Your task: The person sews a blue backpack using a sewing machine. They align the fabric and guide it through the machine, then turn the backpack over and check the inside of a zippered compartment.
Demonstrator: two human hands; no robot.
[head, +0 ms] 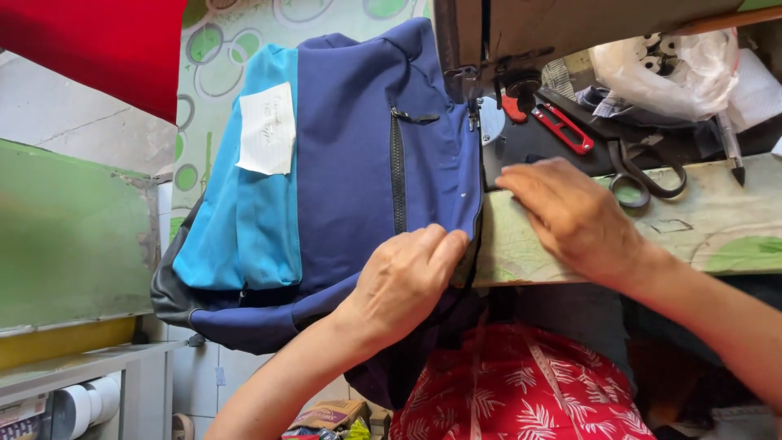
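A navy and turquoise backpack (342, 163) hangs off the left edge of the sewing table (733, 228), most of its bulk draped out to the left and down over open space, with only its right-hand edge up on the tabletop under the head of the sewing machine (489, 49). The bag's long axis runs from near-left to far-right, rising toward the needle area, and a dark zipper (397, 175) runs down its front panel roughly along that same line. A white paper note (267, 129) is stuck on the turquoise side panel, well to the left of the hands. The left hand (403, 281) is on the near lower corner of the bag, fingers curled over and pinching the navy fabric at its seam edge, so it is closed on the cloth rather than spread. The right hand (570, 216) lies flat and mostly open just to the right of that seam, palm down, fingertips pointing left and pressing on the edge of the bag where it meets the table; whether anything is tucked under the palm cannot be told. The two hands sit close together on either side of the seam, the left one nearer and lower, the right one farther and up on the table. Beyond the right hand lie red-handled thread snips (564, 128) and a pair of dark scissors (643, 171), both untouched, and a crumpled plastic bag (664, 69) sits at the far right.
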